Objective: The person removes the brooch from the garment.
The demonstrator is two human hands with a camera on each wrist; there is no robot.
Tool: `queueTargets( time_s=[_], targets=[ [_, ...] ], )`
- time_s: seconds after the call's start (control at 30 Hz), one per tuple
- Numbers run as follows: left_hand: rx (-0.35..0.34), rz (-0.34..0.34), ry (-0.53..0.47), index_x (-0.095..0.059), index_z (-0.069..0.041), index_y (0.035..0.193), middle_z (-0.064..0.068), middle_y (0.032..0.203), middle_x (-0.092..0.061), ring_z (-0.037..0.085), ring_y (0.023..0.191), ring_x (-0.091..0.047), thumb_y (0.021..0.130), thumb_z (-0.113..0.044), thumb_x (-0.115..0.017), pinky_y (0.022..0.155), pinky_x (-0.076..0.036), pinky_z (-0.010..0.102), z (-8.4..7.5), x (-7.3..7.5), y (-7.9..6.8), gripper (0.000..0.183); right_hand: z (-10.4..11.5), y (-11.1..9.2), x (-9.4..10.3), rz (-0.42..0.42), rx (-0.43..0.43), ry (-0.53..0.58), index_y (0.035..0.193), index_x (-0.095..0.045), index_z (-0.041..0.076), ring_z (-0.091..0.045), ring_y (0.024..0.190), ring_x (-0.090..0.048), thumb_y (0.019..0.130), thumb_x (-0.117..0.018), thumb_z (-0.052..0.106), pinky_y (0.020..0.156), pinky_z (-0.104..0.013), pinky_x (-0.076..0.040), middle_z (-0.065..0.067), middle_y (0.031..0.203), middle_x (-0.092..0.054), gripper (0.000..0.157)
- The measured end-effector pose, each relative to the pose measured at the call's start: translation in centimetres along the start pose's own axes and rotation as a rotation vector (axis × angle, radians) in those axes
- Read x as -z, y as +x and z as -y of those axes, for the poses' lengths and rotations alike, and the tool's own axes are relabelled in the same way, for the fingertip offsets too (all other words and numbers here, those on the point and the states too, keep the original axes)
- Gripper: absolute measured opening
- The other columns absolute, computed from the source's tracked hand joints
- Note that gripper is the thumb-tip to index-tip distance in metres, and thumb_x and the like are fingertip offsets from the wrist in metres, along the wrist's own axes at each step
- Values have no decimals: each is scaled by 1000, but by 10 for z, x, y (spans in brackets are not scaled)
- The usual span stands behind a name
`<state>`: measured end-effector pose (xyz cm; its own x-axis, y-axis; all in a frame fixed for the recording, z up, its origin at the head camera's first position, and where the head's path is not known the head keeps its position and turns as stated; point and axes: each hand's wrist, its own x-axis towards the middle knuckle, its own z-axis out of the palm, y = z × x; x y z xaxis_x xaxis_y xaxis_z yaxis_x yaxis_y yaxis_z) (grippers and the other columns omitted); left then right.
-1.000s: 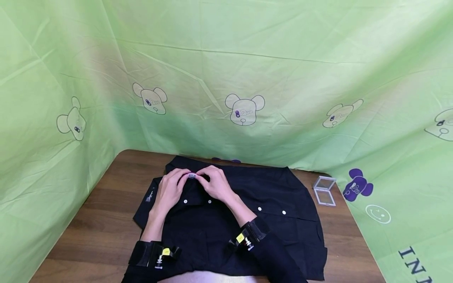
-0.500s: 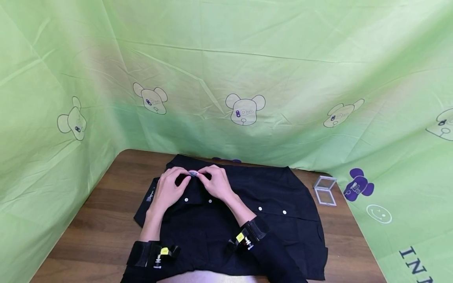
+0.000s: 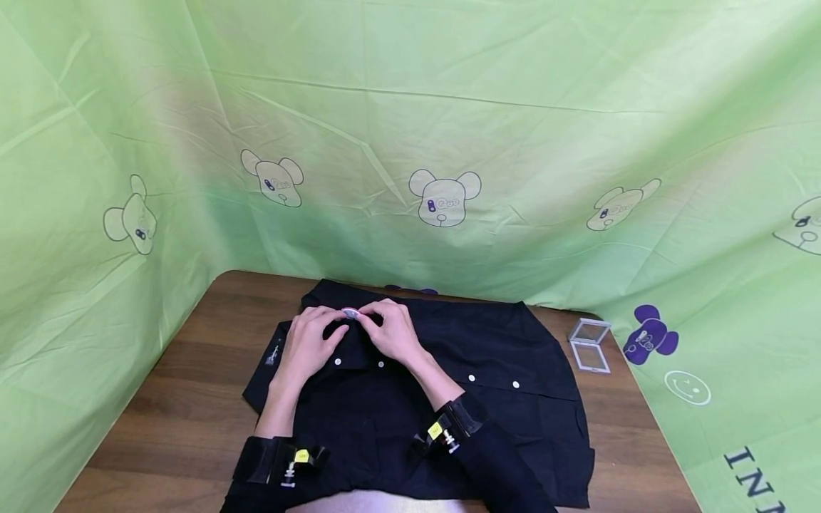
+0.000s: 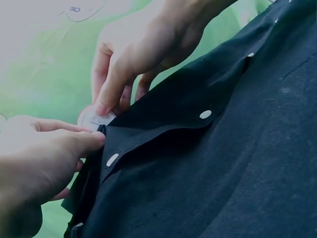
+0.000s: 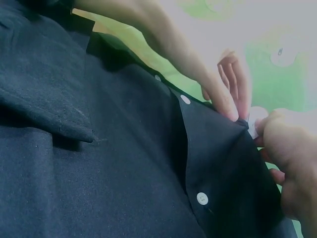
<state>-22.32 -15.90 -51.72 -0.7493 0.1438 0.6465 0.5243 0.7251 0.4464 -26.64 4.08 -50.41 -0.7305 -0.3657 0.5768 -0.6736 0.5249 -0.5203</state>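
A black shirt with white buttons lies spread over the table. My left hand pinches a raised fold of its cloth near the far left, thumb in front and index finger behind. Just beyond that fold is a small round badge, pale with a pinkish rim. My right hand pinches the badge by its right side; this hand partly covers it in the right wrist view. In the left wrist view the badge stands against the peak of the cloth. Its back and any pin are hidden.
An open, clear-lidded square case sits on the wooden table at the right, beside the shirt. A green printed curtain surrounds the far edge and sides. Black camera straps wrap both wrists.
The badge has tilted and shifted slightly up and right. My left thumb has come down away from it onto the cloth. My right hand has barely moved; the shirt's far edge rose slightly.
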Motion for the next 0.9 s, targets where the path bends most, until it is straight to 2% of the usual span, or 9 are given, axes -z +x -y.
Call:
queueTargets(
  time_s=[0.23,0.5,0.9],
  targets=[
    [-2,16,37,-83,-10,94,2,94,-75,24,94,-62,85,-14,-83,81,-47,48,-2,-1,-1,10,1,0,0,9,9,-1,95,-84,14,-4,92,-66,92,-78,19,79,-26,-56,6,91,-79,8],
    [1,16,31,-82,-10,91,2,93,-75,24,94,-61,86,-12,-82,79,-46,48,-1,-2,0,6,0,-1,1,-2,38,-1,94,-85,14,-3,91,-66,92,-79,19,78,-26,-56,6,91,-79,8],
    [-19,-6,23,-81,-11,90,1,93,-75,24,93,-62,86,-13,-82,78,-47,48,1,-2,0,5,1,-2,4,-3,174,-157,96,-84,15,-8,89,-66,92,-78,19,76,-30,-55,6,90,-79,9]
  ],
)
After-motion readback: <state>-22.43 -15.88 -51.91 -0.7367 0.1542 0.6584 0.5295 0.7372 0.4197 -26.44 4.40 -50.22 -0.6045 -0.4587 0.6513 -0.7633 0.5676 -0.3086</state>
